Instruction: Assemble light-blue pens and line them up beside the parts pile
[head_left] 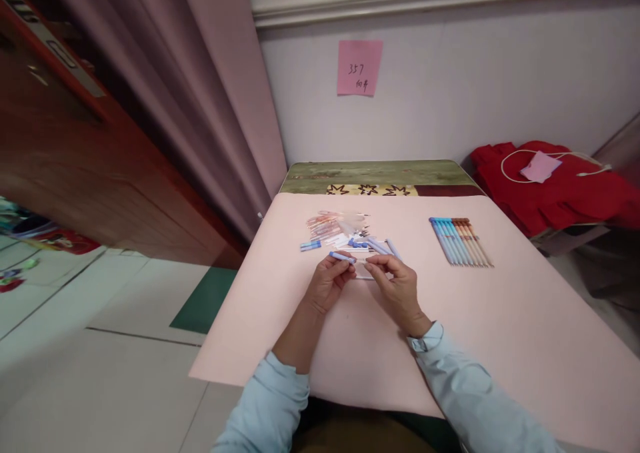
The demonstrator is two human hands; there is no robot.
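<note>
My left hand [326, 285] is closed around a short blue pen barrel [342, 257], held roughly level above the table. Close to the barrel's right end, my right hand [400, 288] pinches a small, thin, pale piece [361, 260], too small to make out fully. Just beyond both hands lies a loose heap of pen parts: pinkish clear tubes [324, 226], thin white refills [336, 239], and small dark blue pieces [357, 243]. A blue barrel piece [311, 245] rests left of the heap. Pale blue barrels [381, 247] lie partly behind my right hand.
To the right, a neat row of pens [459, 243] with blue and brown tops lies on the pink table cover [280, 306]. A pink note [360, 68] is stuck to the wall. Red cloth [590, 196] with a white cable sits beyond the right edge; a curtain [220, 93] hangs at left.
</note>
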